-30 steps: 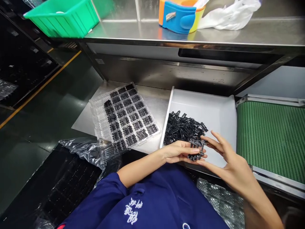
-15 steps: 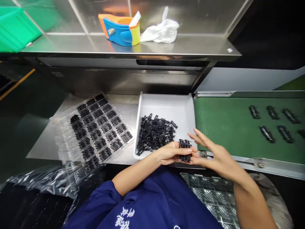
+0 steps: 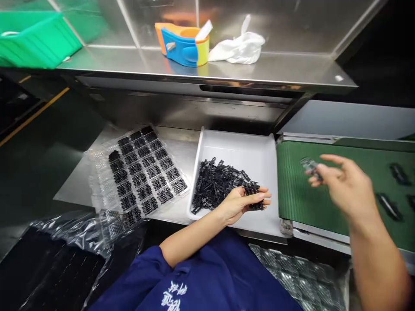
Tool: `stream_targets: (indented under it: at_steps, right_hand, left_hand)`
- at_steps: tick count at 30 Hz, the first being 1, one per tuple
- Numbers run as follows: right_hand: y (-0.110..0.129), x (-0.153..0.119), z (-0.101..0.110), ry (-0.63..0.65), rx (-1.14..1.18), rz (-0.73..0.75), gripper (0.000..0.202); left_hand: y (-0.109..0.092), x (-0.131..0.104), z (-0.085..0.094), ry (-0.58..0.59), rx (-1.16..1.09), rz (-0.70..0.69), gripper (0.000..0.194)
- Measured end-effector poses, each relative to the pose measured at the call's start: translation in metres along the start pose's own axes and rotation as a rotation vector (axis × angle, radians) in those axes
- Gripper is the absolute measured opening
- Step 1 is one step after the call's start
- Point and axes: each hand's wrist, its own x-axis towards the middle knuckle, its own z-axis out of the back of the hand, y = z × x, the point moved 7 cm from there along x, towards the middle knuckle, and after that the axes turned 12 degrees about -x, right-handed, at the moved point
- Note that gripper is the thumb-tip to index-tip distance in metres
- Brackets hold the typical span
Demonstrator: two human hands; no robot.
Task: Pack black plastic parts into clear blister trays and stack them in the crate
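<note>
My left hand (image 3: 241, 202) is closed around a bunch of small black plastic parts (image 3: 253, 194), just over the front of the white tray (image 3: 240, 140). A loose heap of the same kind of black parts (image 3: 217, 181) lies in that tray. Over the green conveyor belt (image 3: 292, 190), my right hand (image 3: 346, 181) pinches one small dark part (image 3: 310, 165), blurred, with a clear-looking shine. Further right on the belt lie several black parts (image 3: 389, 206), also blurred.
Left of the tray, a clear blister tray (image 3: 145, 172) holds rows of black parts. An orange, blue and yellow holder (image 3: 183, 45) and a white cloth (image 3: 241, 46) sit on the steel shelf (image 3: 292, 69). A green bin (image 3: 42, 41) stands far left.
My right hand has left the bunch in my left hand and moved right over the belt, now pinching a part. The camera view has shifted slightly. My left hand still holds its bunch.
</note>
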Motion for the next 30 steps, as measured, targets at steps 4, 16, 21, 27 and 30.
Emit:
stream_targets:
  at_steps: [4,16,21,27,30]
  right_hand:
    - [0.093,-0.080,-0.045,0.197,0.232,0.133,0.038]
    - [0.189,-0.119,-0.068,0.141,0.010,0.776,0.061]
    - [0.187,-0.122,-0.069,0.161,0.058,0.667,0.057]
    - [0.168,-0.128,-0.057,0.328,-0.004,0.839,0.066]
    - [0.147,-0.124,-0.047,0.266,0.014,0.800,0.062]
  left_hand:
    - [-0.025,-0.016,0.013,0.008,0.033,-0.055,0.053]
    - [-0.076,-0.074,0.055,0.027,0.215,0.063,0.057]
    - [-0.074,-0.078,0.055,0.045,0.190,0.069,0.055]
    - [-0.063,-0.066,0.048,0.068,0.258,0.141,0.051]
    - [-0.049,-0.054,0.040,0.101,0.251,0.177,0.049]
